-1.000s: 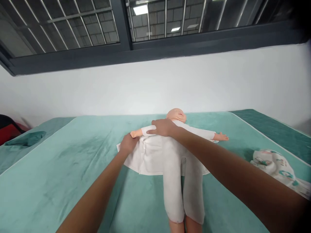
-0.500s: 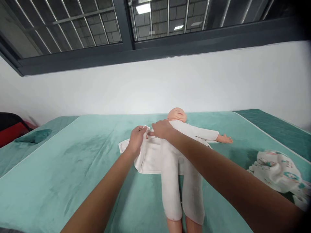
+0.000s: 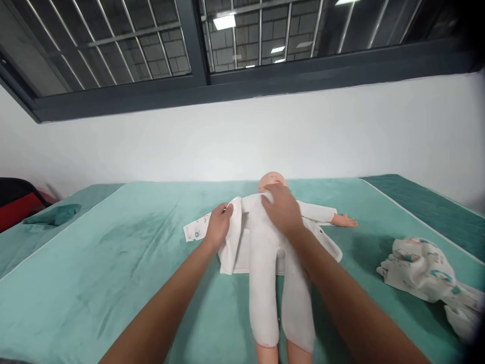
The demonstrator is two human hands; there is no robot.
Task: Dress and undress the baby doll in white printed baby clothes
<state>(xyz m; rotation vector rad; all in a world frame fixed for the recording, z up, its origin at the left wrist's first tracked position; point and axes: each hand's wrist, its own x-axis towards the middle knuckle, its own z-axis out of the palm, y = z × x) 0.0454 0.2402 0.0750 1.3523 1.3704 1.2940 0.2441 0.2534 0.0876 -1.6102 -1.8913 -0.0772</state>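
A baby doll (image 3: 263, 283) with a white cloth body lies on its back, head toward the wall. Spread beneath and beside it is a white baby shirt (image 3: 231, 253), whose printed sleeve reaches out to the left. My left hand (image 3: 220, 225) pinches the shirt's left front panel near the sleeve. My right hand (image 3: 283, 210), slightly blurred, is over the doll's upper chest just below its head, thumb apart from the fingers. Whether it presses on the doll is hard to see. The doll's arm on the right side stretches outward.
A crumpled white printed garment (image 3: 420, 268) lies at the right on the green bedspread (image 3: 94, 273). A red and black item (image 3: 18, 205) and a dark green cloth (image 3: 51, 215) are at the far left. Behind stands a white wall (image 3: 189, 144) under a barred window.
My right hand has left the shirt's edge and moved right, over the doll's chest. My left hand keeps the shirt panel and has shifted slightly right; more of the printed sleeve shows.
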